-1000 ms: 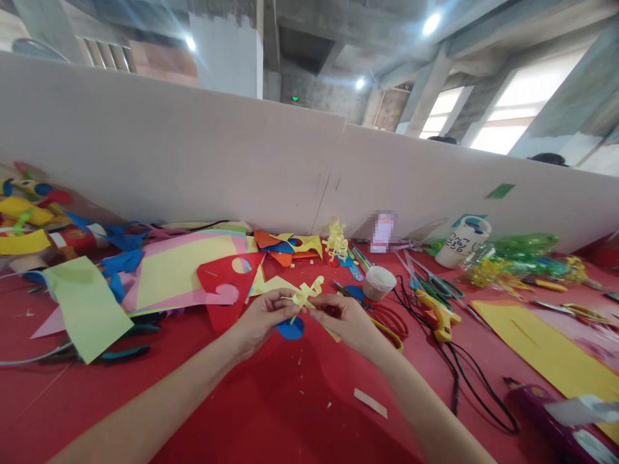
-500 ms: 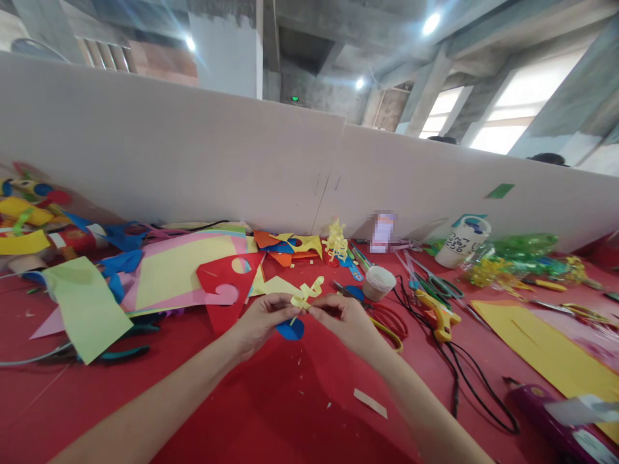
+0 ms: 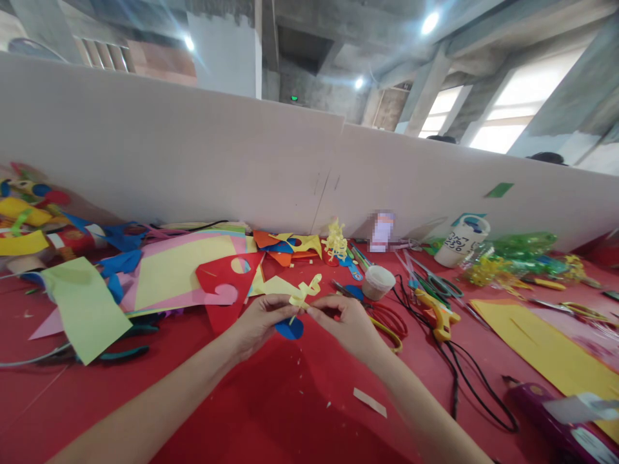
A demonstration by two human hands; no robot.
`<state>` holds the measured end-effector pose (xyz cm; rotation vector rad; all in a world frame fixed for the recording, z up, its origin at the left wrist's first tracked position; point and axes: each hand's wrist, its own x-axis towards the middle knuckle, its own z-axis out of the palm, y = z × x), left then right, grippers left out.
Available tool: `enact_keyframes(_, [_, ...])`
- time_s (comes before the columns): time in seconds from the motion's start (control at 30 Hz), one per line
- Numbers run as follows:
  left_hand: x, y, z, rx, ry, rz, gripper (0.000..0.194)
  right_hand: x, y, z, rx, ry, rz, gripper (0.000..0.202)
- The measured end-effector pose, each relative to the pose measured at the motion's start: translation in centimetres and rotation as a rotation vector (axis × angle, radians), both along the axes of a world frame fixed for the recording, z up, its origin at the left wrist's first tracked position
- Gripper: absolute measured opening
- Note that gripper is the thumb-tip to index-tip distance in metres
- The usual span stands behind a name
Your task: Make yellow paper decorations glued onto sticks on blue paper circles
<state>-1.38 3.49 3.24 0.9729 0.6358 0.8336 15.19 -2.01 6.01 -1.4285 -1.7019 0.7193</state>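
Observation:
Near the middle of the red table, my left hand [image 3: 265,322] pinches the left side of a small curled pale yellow paper piece [image 3: 304,294]. My right hand [image 3: 344,317] has thumb and finger closed on its right side, with the fingertips of both hands close together. The curls stand up above the fingers. Just below the fingertips lies a blue round piece [image 3: 290,328]. A similar curly yellow piece [image 3: 335,240] stands farther back, by the white partition.
Coloured sheets [image 3: 186,270] and a red cut-out [image 3: 222,283] lie left. To the right are a small white cup [image 3: 378,282], a yellow glue gun [image 3: 438,314] with a black cord, scissors [image 3: 445,287], yellow sheets [image 3: 536,341] and a purple glue gun [image 3: 546,412].
The curled yellow piece has shifted slightly between my fingertips, its top curl now a little more upright. Both hands hold nearly the same place.

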Motion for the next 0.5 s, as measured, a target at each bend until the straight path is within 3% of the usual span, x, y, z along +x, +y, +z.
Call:
enact_keyframes(0.13, [-0.1, 0.0, 0.1, -0.076, -0.024, 0.016, 0.015, 0.3, 0.0, 0.7, 0.001, -0.006, 0.041, 0.028])
enact_keyframes(0.23, [-0.3, 0.1, 0.3, -0.127, -0.078, 0.025, 0.014, 2.8, 0.5, 1.4, -0.001, -0.064, -0.026, 0.038])
enact_keyframes(0.3, [-0.4, 0.2, 0.5, -0.170, -0.115, 0.044, 0.016, 6.1, 0.8, 1.6, 0.003, -0.178, -0.199, 0.038])
enact_keyframes(0.43, [-0.5, 0.3, 0.9, -0.212, -0.136, 0.079, 0.017, 14.9, 0.5, 0.1, -0.235, -0.681, -0.810, 0.034])
enact_keyframes(0.47, [-0.5, 0.3, 1.0, -0.201, -0.137, 0.069, 0.015, 16.8, 0.2, -0.5, -0.284, -0.732, -0.867, 0.033])
enact_keyframes(0.5, [-0.5, 0.4, 1.1, -0.189, -0.138, 0.056, 0.014, 18.5, -0.2, -1.2, -0.286, -0.748, -0.835, 0.029])
